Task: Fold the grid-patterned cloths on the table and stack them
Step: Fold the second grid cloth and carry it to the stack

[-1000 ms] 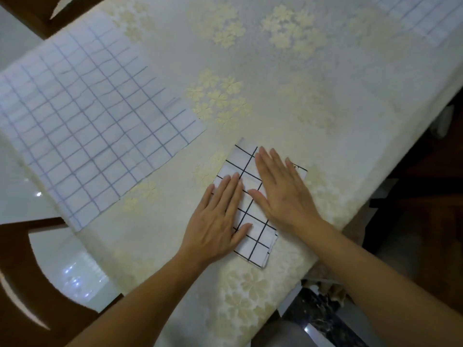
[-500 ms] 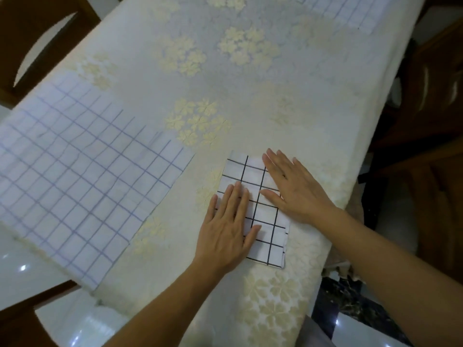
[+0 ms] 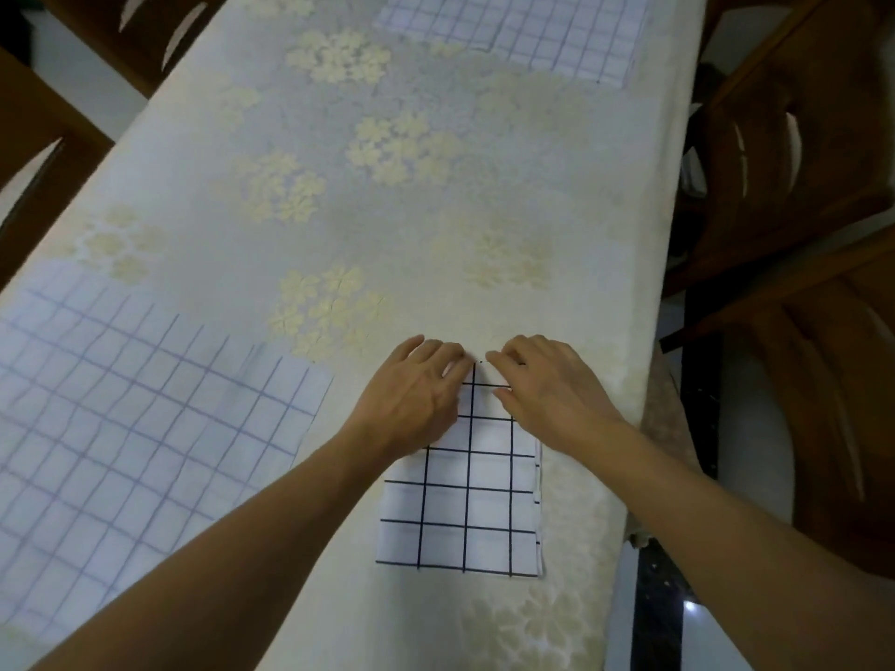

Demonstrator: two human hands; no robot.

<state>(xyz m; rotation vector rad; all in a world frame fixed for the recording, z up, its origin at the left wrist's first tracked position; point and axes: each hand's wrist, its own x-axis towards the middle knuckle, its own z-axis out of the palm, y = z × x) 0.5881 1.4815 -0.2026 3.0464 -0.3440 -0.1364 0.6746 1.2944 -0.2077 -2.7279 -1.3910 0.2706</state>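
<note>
Near centre, left hand (image 3: 411,394) and right hand (image 3: 547,389) pinch the folded cloth (image 3: 465,501) with curled fingers; left cloth (image 3: 135,404) and far cloth (image 3: 523,31) lie unfolded, unstacked.

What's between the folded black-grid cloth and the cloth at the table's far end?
Head view: only bare flowered tablecloth between the folded cloth and the far cloth.

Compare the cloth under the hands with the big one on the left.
The small cloth has bold black lines; the left cloth has thin, pale purple ones. The small cloth is folded compactly; the left cloth lies spread out, much larger. The left hand and right hand grip the small cloth's far edge; the left cloth is untouched. Both are white grids.
</note>
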